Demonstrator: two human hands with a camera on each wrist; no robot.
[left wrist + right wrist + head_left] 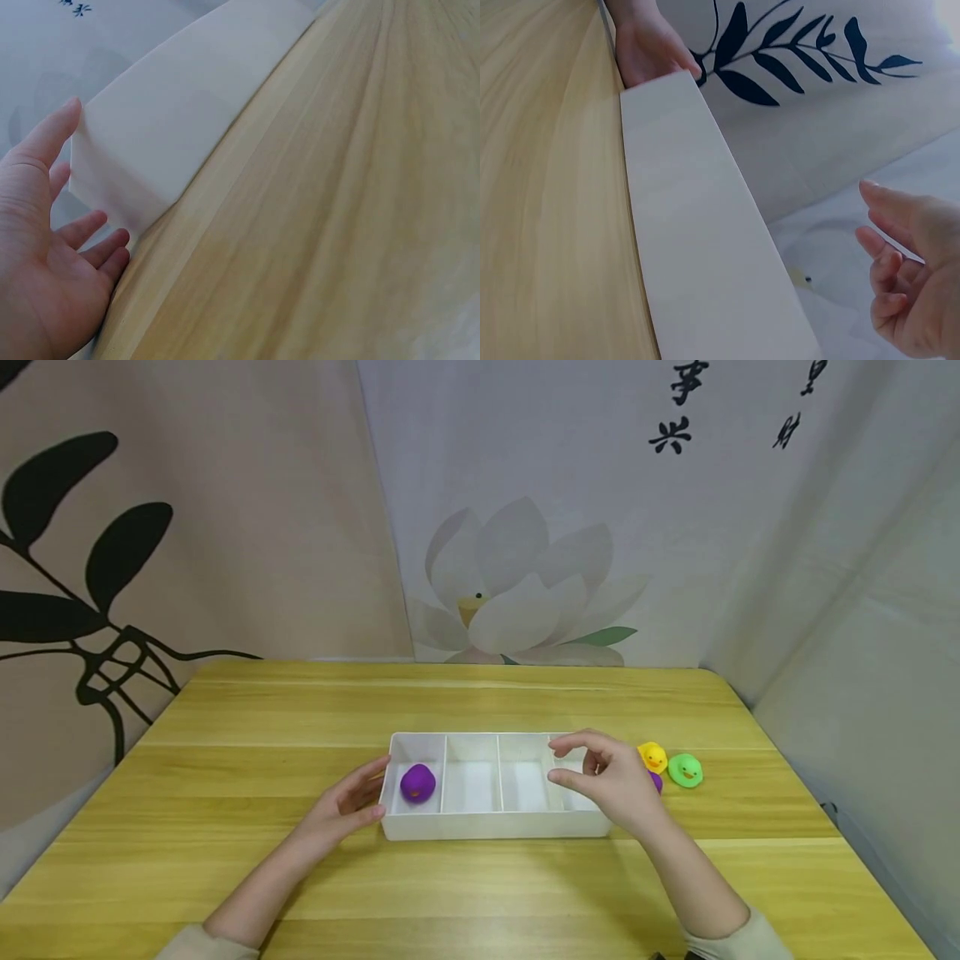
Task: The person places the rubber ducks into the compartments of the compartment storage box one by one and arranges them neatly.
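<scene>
Purple toy (417,783) sits by L edge of white tray (495,827), whose L end my L hand (347,806) touches, fingers loosely spread, prob. to steady it, while my R hand (611,778), thumb & index wide apart, hangs empty nr R edge.

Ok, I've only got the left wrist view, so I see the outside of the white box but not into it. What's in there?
Observer: From the head view, a round purple toy sits in the leftmost compartment of the white box.
Operator: And the right hand? It's out of my picture.
Observer: The right hand is at the box's right end, thumb and fingers apart with nothing between them.
Operator: Any more toys about?
Observer: Yes, a yellow toy, a green toy and a partly hidden second purple one are just right of the box.
</scene>
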